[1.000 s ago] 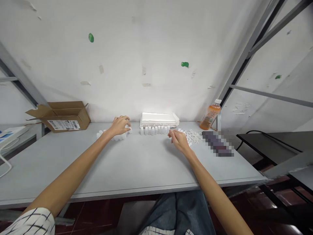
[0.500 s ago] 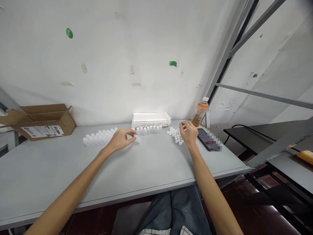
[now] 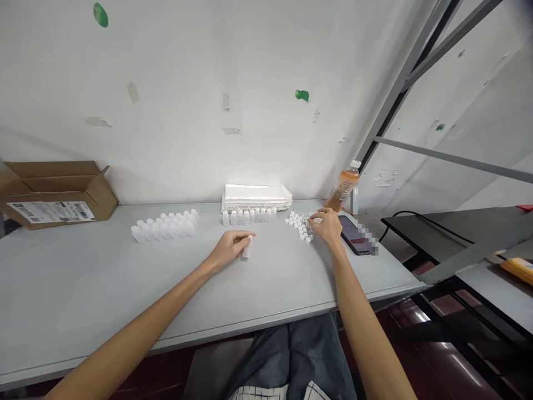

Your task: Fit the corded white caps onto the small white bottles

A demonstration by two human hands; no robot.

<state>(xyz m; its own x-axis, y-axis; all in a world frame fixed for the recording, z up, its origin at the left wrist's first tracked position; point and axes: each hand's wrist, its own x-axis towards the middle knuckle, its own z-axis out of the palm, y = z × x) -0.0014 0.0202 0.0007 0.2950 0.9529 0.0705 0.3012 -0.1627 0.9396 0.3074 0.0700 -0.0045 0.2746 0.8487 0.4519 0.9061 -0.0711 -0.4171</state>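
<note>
A small, slightly tilted bottle of translucent white plastic (image 3: 247,250) is grasped between the thumb and fingers of the left hand (image 3: 230,248), over the flat grey table (image 3: 266,289). The fingertips of the right hand (image 3: 327,225) are bent together beside a pile of small white caps (image 3: 297,223); whether one is gripped cannot be told.
</note>
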